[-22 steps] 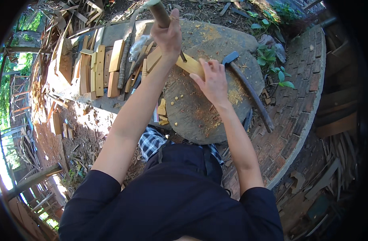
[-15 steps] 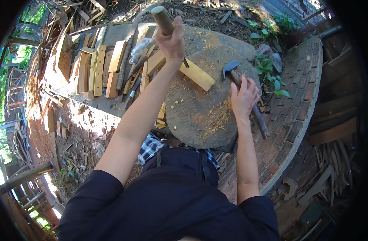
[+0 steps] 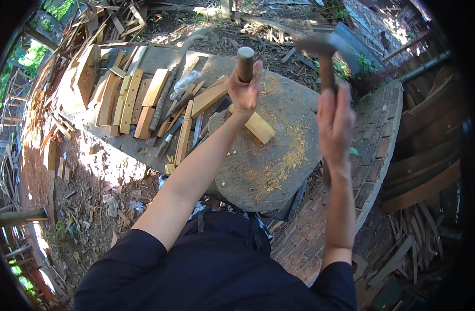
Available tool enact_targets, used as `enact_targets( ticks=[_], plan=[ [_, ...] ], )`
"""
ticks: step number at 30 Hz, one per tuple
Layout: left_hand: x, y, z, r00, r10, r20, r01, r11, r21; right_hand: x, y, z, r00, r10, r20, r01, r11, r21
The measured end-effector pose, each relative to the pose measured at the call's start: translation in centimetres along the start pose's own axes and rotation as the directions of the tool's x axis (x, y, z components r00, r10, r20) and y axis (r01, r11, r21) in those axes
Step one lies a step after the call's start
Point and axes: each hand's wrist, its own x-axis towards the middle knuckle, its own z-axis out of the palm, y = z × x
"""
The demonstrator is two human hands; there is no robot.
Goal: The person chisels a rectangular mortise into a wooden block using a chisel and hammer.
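My left hand (image 3: 244,95) is wrapped round the wooden handle of a chisel (image 3: 245,65), held upright over a pale wood block (image 3: 259,128). The forearm and hand hide the chisel's blade and part of the block. The block lies on a round stone slab (image 3: 247,173) strewn with shavings. Off to the right, my right hand (image 3: 335,122) grips the handle of a hammer (image 3: 326,70), raised above the slab's far right side. The hammer's head is smeared by motion.
Several wood pieces (image 3: 127,103) lie in a row on the left of the work surface, beside a clear plastic bag (image 3: 185,83) and a chisel-like tool (image 3: 164,146). A brick ledge (image 3: 374,155) curves along the right. Scrap wood (image 3: 411,249) is piled at the lower right.
My right hand has lifted the hammer from low over the slab to up and right. The chisel in my left hand appears further right and more upright. The whole view has shifted a little.
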Motion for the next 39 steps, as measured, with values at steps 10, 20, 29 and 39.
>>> enact_targets(
  ticks=[10,20,29,39],
  plan=[
    [-0.8,-1.2,0.5,0.990,0.136,-0.025,-0.137,0.987,-0.085,5.1,-5.3,0.4,0.970,-0.181,0.159,0.211,0.958,-0.195],
    [-0.4,-1.2,-0.3,0.995,0.002,0.102,0.013,0.990,-0.143,0.8,0.3,3.2,1.000,0.004,0.014,-0.002,0.994,-0.111],
    [-0.7,-0.2,-0.1,0.967,-0.125,0.220,0.154,0.981,-0.117,-12.4,13.9,6.4,0.975,0.222,0.008,-0.144,0.659,-0.738],
    [-0.2,0.8,0.7,0.966,-0.168,0.197,0.199,0.969,-0.147,-10.5,8.6,16.5,0.987,0.106,0.122,-0.042,0.900,-0.435]
  ],
)
